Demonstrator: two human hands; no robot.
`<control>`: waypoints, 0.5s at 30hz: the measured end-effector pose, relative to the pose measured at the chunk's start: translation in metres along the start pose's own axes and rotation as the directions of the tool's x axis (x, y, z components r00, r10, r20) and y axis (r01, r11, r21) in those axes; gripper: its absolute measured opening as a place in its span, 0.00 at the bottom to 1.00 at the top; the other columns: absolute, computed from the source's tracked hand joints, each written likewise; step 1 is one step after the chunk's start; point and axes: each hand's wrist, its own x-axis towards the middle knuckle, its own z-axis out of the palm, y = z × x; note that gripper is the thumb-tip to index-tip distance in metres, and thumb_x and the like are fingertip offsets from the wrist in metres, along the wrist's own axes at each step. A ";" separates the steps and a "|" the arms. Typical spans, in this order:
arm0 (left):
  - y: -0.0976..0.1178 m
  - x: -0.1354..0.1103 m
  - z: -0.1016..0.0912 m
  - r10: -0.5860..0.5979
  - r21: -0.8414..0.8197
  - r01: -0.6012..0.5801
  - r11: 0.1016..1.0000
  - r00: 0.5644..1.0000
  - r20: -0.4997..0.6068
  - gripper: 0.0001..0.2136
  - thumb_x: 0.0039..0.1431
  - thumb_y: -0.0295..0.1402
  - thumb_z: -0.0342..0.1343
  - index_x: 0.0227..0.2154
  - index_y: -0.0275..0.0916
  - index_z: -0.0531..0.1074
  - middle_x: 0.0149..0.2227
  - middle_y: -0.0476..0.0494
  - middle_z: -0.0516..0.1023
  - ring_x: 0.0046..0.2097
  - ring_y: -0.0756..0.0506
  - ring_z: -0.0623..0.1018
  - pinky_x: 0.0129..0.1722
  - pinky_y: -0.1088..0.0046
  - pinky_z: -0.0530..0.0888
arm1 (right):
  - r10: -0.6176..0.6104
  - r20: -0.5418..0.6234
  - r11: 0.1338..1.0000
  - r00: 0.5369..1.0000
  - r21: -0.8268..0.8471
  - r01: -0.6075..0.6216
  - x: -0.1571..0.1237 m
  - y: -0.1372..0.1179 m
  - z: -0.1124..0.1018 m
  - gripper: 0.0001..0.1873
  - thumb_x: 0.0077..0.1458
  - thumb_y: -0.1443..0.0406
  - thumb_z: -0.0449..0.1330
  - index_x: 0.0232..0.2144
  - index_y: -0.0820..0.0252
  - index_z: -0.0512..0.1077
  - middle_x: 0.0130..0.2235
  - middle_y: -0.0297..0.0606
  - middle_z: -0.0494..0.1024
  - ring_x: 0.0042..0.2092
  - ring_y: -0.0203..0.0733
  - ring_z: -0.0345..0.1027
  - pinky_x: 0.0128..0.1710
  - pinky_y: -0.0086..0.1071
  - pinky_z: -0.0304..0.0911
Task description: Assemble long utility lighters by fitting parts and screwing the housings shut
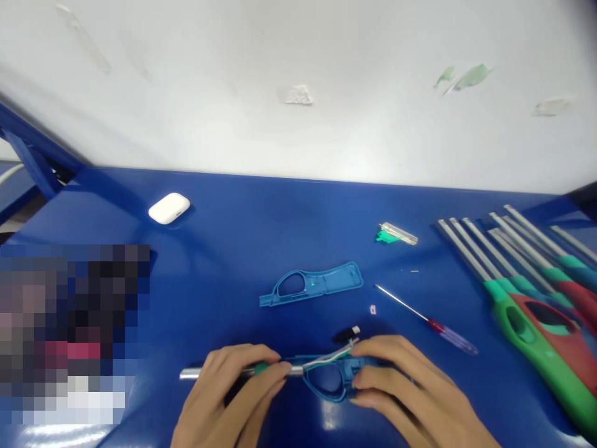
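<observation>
My left hand [237, 389] pinches the metal tube [190, 373] of a lighter near a green collar, and the tube sticks out to the left. In my right hand [396, 386] is the blue lighter casing half [347, 378], its fingers closed on the handle side. Thin pale wires [329, 358] run from the tube toward my right fingertips. Just above lies a small black part [346, 334] with a metal end. The other blue casing half [333, 281] rests farther back, inner side up.
On the right lie a screwdriver [450, 336], a small pink piece [372, 309] and a clear part with green on it [398, 234]. Several long lighters [532, 336] are piled at the right edge. A white case [169, 208] sits back left. The left side is pixelated.
</observation>
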 end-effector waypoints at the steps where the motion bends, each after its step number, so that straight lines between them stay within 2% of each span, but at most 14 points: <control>1: 0.000 0.001 0.000 0.011 0.002 -0.011 1.000 1.000 0.001 0.12 0.74 0.29 0.52 0.51 0.48 0.79 0.48 0.47 0.81 0.48 0.49 0.81 0.48 0.73 0.79 | -0.003 0.018 1.000 1.000 0.009 0.003 0.000 0.000 0.000 0.20 0.77 0.57 0.48 0.44 0.48 0.80 0.44 0.38 0.87 0.47 0.39 0.84 0.47 0.23 0.79; 6: 0.001 0.012 -0.003 0.059 0.029 -0.058 0.998 0.998 -0.039 0.14 0.75 0.29 0.50 0.49 0.47 0.81 0.46 0.45 0.82 0.48 0.47 0.82 0.47 0.72 0.81 | 0.069 0.012 0.998 0.998 0.016 -0.069 -0.006 -0.001 0.003 0.24 0.77 0.55 0.44 0.43 0.47 0.80 0.43 0.37 0.85 0.44 0.34 0.84 0.45 0.17 0.77; 12: -0.001 0.009 -0.001 0.082 0.048 -0.082 0.995 0.997 -0.003 0.16 0.75 0.29 0.49 0.50 0.51 0.82 0.46 0.45 0.83 0.49 0.44 0.82 0.46 0.69 0.83 | 0.124 0.028 0.992 0.992 -0.006 -0.124 -0.017 0.003 0.010 0.16 0.76 0.56 0.49 0.46 0.45 0.78 0.46 0.35 0.82 0.44 0.35 0.83 0.44 0.20 0.78; 15: -0.002 0.004 0.001 0.055 0.043 -0.055 0.998 0.998 -0.008 0.18 0.74 0.28 0.46 0.52 0.51 0.81 0.46 0.44 0.83 0.49 0.43 0.81 0.46 0.68 0.83 | 0.108 0.054 0.994 0.993 -0.017 -0.107 -0.018 0.004 0.010 0.17 0.77 0.56 0.48 0.47 0.45 0.77 0.47 0.37 0.82 0.45 0.36 0.83 0.44 0.21 0.79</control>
